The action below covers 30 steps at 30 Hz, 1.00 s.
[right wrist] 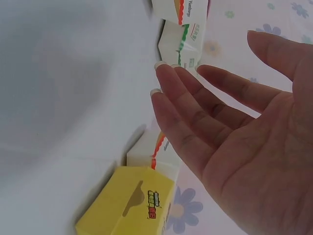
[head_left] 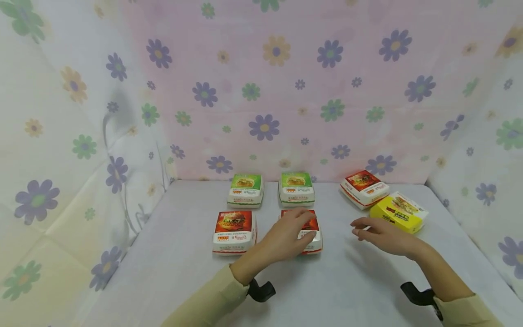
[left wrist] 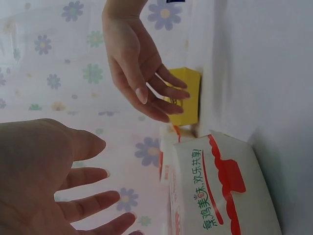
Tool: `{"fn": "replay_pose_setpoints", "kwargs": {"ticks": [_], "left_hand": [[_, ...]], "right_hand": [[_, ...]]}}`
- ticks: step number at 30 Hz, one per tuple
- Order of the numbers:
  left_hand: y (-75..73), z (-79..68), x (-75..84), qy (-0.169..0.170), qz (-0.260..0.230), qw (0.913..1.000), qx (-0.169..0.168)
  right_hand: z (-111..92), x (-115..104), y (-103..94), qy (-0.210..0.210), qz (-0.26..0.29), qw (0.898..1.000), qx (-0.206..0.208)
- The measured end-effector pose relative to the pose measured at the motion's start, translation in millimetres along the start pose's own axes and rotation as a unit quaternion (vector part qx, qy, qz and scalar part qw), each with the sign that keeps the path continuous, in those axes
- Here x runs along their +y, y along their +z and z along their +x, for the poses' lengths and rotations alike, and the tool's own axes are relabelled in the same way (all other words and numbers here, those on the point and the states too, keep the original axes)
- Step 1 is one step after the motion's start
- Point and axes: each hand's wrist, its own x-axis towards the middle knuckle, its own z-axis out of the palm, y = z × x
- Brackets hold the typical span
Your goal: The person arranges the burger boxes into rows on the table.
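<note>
My left hand (head_left: 289, 234) hovers over a red and white burger box (head_left: 313, 245) in the front row and hides part of its lid. In the left wrist view the left fingers (left wrist: 93, 205) are spread and apart from that box (left wrist: 220, 191). My right hand (head_left: 386, 235) is in the air, left of and in front of a yellow burger box (head_left: 398, 211). Its fingers (right wrist: 195, 117) are loosely bent with nothing between them, as the right wrist view shows. Beyond them in that view lies the yellow box (right wrist: 132, 200).
Another red burger box (head_left: 234, 231) sits at front left. Two green burger boxes, one left (head_left: 246, 190) and one right (head_left: 296, 188), stand behind. At back right a turned red box (head_left: 365, 188) adjoins the yellow one. Flowered cloth (head_left: 229, 68) walls the white table (head_left: 175, 263) at back and sides.
</note>
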Motion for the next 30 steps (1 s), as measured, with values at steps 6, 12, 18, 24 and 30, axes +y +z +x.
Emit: {"fn": "replay_pose_setpoints", "kwargs": {"ticks": [6, 12, 18, 24, 30], "left_hand": [[2.2, 16.1, 3.2, -0.022, -0.060, 0.9979, -0.012], [0.4, 28.5, 7.0, -0.051, -0.106, 0.9927, -0.028], [3.1, 41.1, 8.5, -0.072, -0.153, 0.9850, -0.033], [12.1, 56.7, 5.6, -0.124, -0.246, 0.9608, -0.029], [16.6, 70.3, 9.0, -0.167, -0.317, 0.9334, -0.019]], "right_hand": [[-1, 5, -9.0, -0.013, -0.009, 1.000, 0.015], [-3, 7, -17.2, -0.019, -0.021, 0.999, 0.021], [-3, 10, -23.5, -0.011, -0.044, 0.998, 0.042], [2, 16, -34.1, -0.011, -0.095, 0.992, 0.080], [11, 23, -51.3, 0.003, -0.100, 0.990, 0.100]]}}
